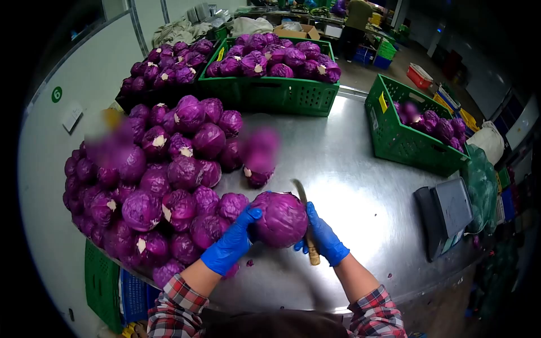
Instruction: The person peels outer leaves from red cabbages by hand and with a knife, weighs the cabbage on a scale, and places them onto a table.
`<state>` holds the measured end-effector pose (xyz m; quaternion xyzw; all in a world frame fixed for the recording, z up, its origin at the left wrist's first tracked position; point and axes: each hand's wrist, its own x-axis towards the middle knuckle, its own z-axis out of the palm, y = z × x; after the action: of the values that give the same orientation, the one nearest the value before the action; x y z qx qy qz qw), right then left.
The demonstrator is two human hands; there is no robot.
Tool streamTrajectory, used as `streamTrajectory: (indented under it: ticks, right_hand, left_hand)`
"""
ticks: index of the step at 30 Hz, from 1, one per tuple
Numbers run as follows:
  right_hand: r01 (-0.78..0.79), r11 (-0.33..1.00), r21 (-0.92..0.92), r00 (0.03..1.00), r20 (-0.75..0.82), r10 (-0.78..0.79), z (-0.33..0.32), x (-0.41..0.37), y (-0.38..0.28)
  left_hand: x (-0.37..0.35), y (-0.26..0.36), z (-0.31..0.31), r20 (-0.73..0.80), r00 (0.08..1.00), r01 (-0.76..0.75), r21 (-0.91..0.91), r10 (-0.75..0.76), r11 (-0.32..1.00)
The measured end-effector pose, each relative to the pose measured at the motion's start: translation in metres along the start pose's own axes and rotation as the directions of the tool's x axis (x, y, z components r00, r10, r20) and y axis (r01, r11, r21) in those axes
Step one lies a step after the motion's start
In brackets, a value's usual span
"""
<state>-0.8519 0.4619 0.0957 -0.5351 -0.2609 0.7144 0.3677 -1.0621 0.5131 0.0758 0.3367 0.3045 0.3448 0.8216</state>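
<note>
A round red cabbage (pixel 279 221) is held up above the steel table (pixel 344 152) between my two blue-gloved hands. My left hand (pixel 234 239) grips its left side with the fingers curled around it. On the other side, my right hand (pixel 326 235) is closed on the wooden handle of a knife (pixel 313 250) and also rests against the cabbage. The knife's curved blade points away from me, just right of the cabbage. Close to my left hand lies a big heap of red cabbages (pixel 183 172).
A full green crate (pixel 270 96) of cabbages stands at the back, beside a dark crate (pixel 127 104). Another green crate (pixel 417 146), partly filled, is at the right. Below it sits a grey scale-like device (pixel 445 211). A person (pixel 356 22) stands in the background.
</note>
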Motion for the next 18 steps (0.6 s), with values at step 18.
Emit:
streamTrajectory:
  ticks: [18]
  right_hand:
    - [0.455, 0.890, -0.043, 0.890, 0.071, -0.451, -0.057, -0.152, 0.063]
  left_hand:
    - [-0.045, -0.118, 0.078, 0.583, 0.785, 0.539, -0.476, -0.209, 0.694]
